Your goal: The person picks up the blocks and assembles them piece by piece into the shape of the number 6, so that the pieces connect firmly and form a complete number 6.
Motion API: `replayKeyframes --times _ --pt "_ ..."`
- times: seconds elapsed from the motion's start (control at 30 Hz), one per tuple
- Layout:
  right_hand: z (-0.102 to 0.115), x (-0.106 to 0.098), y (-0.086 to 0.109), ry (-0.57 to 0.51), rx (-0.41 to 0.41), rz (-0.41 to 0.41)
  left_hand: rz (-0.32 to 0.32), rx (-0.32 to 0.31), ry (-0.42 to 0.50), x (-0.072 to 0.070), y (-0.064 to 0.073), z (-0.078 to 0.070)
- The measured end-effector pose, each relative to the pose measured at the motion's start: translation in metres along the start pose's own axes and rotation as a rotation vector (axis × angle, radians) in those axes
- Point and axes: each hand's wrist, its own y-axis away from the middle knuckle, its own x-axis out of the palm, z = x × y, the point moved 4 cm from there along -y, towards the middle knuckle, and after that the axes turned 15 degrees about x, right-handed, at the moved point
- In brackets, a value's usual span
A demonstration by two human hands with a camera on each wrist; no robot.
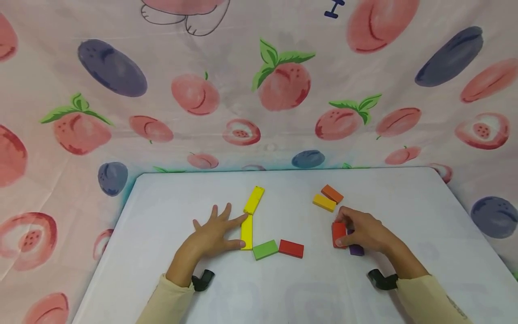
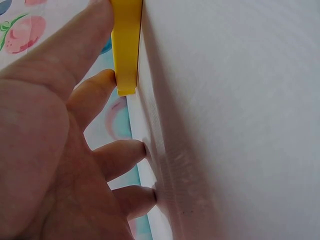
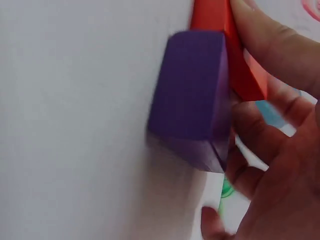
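From the head view I see the left hand (image 1: pixel 214 234) spread flat on the white table (image 1: pixel 404 211), fingers straight, with forefinger and thumb touching the upright-lying yellow rectangular block (image 1: pixel 247 231), apparently steadying it in line with a second yellow block (image 1: pixel 254 200) just beyond it. A green block (image 1: pixel 265 249) and a flat red block (image 1: pixel 291 248) lie just beside its near end. The right hand (image 1: pixel 364 234) pinches a red rectangular block (image 1: pixel 338 234), held on edge, next to a purple block (image 1: pixel 356 249); I think they touch, though fingers hide the join there. The right wrist view shows what the head view cannot: red (image 3: pixel 225 50) pressed against purple (image 3: pixel 192 90). An orange block (image 1: pixel 332 194) and a yellow-orange block (image 1: pixel 324 202) lie near, past the knuckles.
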Motion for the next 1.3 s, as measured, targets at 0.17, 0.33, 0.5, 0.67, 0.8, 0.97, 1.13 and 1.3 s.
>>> replayKeyframes --times 0.17,0.33,0.5,0.67,0.8,0.97,1.13,1.3 --pt "0.004 -0.001 0.006 -0.061 -0.057 -0.061 0.006 -0.002 0.001 0.000 -0.001 -0.001" --pt "0.010 -0.001 0.013 -0.106 -0.124 -0.138 0.005 -0.013 0.005 0.000 -0.001 0.000" --pt "0.016 0.002 0.019 -0.169 -0.107 -0.126 0.004 -0.007 0.004 0.000 -0.001 -0.001" --pt "0.022 0.009 0.022 -0.231 -0.081 -0.052 0.002 -0.005 0.004 0.000 -0.002 -0.001" --pt "0.026 0.017 0.022 -0.249 -0.083 0.003 -0.003 -0.009 0.008 -0.001 -0.003 -0.001" --pt "0.027 0.027 0.021 -0.245 -0.091 0.065 -0.001 -0.008 0.009 -0.001 -0.002 -0.001" --pt "0.027 0.034 0.020 -0.248 -0.089 0.109 0.001 -0.006 0.010 0.000 -0.003 -0.001" --pt "0.029 0.038 0.021 -0.282 -0.071 0.158 -0.001 -0.009 0.005 0.000 -0.003 -0.001"
